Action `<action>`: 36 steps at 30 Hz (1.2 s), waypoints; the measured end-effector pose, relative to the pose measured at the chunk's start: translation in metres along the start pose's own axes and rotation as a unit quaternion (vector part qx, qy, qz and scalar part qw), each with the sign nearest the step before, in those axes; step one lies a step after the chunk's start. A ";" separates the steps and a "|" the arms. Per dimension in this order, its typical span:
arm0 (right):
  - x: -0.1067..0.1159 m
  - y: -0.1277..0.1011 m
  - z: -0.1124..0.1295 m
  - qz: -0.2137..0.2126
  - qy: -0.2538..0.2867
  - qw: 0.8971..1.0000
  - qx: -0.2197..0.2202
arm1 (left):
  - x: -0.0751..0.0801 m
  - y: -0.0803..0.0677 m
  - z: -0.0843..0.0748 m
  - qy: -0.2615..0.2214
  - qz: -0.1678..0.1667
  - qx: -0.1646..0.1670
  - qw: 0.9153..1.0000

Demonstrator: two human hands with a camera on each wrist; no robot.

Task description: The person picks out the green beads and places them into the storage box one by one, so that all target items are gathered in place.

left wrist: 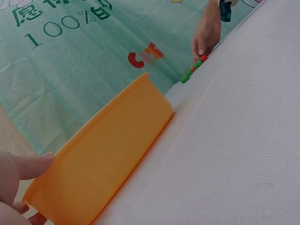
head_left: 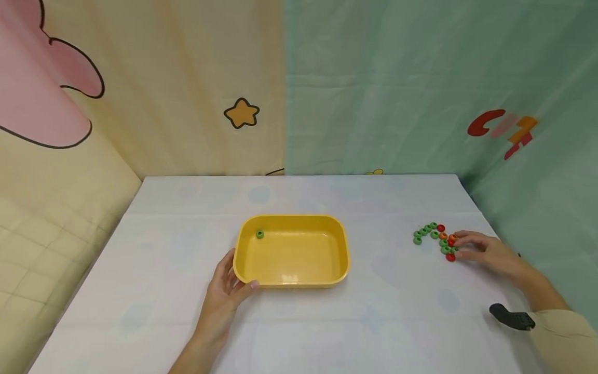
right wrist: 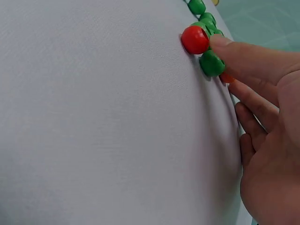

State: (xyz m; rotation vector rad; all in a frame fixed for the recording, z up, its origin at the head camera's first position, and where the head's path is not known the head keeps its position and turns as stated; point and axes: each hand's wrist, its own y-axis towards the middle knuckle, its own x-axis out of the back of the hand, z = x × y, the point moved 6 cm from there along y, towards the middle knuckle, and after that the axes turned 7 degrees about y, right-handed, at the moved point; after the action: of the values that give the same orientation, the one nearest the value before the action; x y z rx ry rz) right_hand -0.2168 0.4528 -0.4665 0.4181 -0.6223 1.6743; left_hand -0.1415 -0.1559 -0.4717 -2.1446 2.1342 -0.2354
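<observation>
A yellow rectangular tray stands mid-table with one green bead near its back left corner. My left hand grips the tray's front left corner, thumb over the front rim and fingers along the left side. On the right, green, red and orange beads lie in a loose cluster. My right hand is at the cluster's right edge, thumb and forefinger spread around a few beads. In the right wrist view the thumb lies against a red bead and a green bead, with fingers behind an orange bead.
White cloth covers the table. Printed curtains hang behind it and at both sides. A black strap end sticks out from the right sleeve. More green beads trail off to the cluster's left.
</observation>
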 end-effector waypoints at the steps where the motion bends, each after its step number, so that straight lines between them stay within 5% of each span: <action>1: -0.002 0.000 0.001 0.001 -0.002 1.000 -0.001 | 0.001 -0.001 0.000 0.000 -0.002 0.001 1.000; 16: -0.003 0.002 -0.001 -0.036 -0.034 0.998 0.027 | 0.002 -0.003 -0.002 0.003 0.000 -0.004 1.000; 24: 0.002 0.004 0.008 -0.039 -0.030 0.999 -0.014 | 0.000 -0.001 0.000 -0.004 -0.001 0.006 1.000; 36: 0.009 0.024 0.034 -0.046 -0.008 0.999 0.010 | 0.000 0.000 0.000 -0.006 0.008 0.005 1.000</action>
State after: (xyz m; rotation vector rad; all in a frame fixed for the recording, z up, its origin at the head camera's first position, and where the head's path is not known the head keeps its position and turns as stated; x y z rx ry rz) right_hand -0.2440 0.4366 -0.4382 0.4677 -0.5906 1.5921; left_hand -0.1410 -0.1561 -0.4720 -2.1174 2.1374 -0.2320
